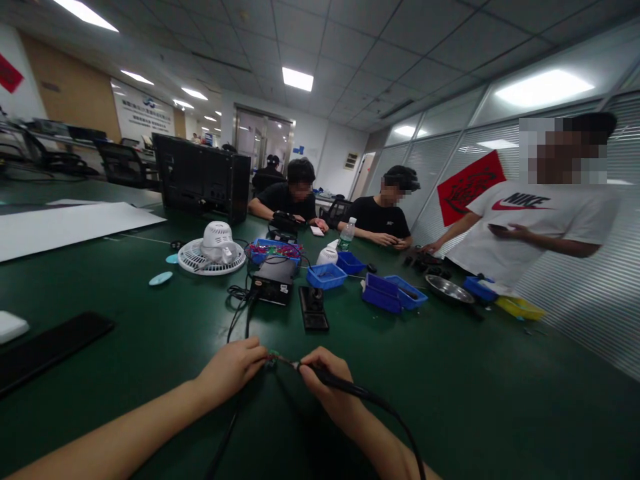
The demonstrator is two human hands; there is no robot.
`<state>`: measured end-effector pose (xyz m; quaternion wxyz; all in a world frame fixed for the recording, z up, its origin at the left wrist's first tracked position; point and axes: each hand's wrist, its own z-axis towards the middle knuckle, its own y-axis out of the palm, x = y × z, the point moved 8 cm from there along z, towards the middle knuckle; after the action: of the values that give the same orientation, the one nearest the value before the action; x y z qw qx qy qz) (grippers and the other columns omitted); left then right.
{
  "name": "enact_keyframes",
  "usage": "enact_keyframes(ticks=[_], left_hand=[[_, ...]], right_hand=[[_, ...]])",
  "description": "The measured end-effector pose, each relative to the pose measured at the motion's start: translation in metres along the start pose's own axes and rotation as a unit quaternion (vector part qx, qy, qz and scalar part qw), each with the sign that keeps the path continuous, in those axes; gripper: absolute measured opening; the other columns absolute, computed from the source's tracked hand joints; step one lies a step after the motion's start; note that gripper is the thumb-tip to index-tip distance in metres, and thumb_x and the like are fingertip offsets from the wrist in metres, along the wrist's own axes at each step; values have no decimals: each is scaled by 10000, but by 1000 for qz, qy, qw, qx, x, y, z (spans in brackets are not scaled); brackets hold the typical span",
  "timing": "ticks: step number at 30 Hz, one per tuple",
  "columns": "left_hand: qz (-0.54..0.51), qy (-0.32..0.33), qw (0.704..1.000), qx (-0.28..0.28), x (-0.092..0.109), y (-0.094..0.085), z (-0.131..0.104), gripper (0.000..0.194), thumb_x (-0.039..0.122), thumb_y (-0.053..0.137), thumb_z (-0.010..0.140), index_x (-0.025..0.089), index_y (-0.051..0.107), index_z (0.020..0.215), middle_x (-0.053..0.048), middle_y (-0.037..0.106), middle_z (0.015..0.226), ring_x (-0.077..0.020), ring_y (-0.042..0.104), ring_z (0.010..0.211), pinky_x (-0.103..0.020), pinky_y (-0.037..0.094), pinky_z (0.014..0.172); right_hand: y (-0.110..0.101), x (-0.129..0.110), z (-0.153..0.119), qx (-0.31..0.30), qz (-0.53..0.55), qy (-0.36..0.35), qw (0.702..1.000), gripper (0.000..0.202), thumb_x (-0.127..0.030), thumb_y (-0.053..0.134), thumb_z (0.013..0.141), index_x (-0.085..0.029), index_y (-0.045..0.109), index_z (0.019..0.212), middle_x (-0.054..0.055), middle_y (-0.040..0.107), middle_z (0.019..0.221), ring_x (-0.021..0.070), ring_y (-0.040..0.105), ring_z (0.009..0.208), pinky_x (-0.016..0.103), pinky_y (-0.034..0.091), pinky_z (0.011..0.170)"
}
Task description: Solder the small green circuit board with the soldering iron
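Observation:
Between my hands is a small green circuit board (273,357) with thin wires, partly covered by fingers. My left hand (235,367) is closed on it, pinching its left side. In my right hand (330,387) is a soldering iron (340,383), gripped like a pen, its black cable trailing down past my forearm. The iron's tip points left and reaches the board; whether it touches is too small to tell. Beyond my hands stand a black soldering station (273,280) and a black iron stand (314,310).
A white fan part (213,253) lies at centre left, near a blue tray (274,252) of red wires. Several blue bins (327,276), a bottle (347,235) and a metal bowl (450,291) stand further right. Black cables cross the table (175,333). Other people sit and stand opposite.

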<state>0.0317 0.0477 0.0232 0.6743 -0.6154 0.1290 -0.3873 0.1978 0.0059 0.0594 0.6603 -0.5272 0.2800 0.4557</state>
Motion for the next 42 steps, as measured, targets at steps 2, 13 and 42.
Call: enact_keyframes(ticks=[2,13,42], left_hand=[[-1,-2,1000,1,0,0,-1,196,231,427,940,215,617,893,-9,574,833,-141,588,763,-217,421,667],[7,-11,1000,5,1,-3,0,174,243,446,937,211,616,925,-9,586,860,-142,590,770,-224,431,675],[-12,-33,999,26,-5,-1,1,176,211,445,919,212,620,899,-14,582,852,-144,583,773,-223,438,685]], right_hand=[[0,2,0,-2,1,5,1000,81,-207,593,769,-177,625,701,-32,530,594,108,455,532,208,357,508],[-3,-2,-1,-10,26,5,1000,107,-252,604,796,-174,631,729,-28,527,613,114,455,546,213,365,513],[-4,-7,0,-59,-66,0,996,166,-104,698,694,-196,702,832,-5,620,770,164,547,747,253,410,684]])
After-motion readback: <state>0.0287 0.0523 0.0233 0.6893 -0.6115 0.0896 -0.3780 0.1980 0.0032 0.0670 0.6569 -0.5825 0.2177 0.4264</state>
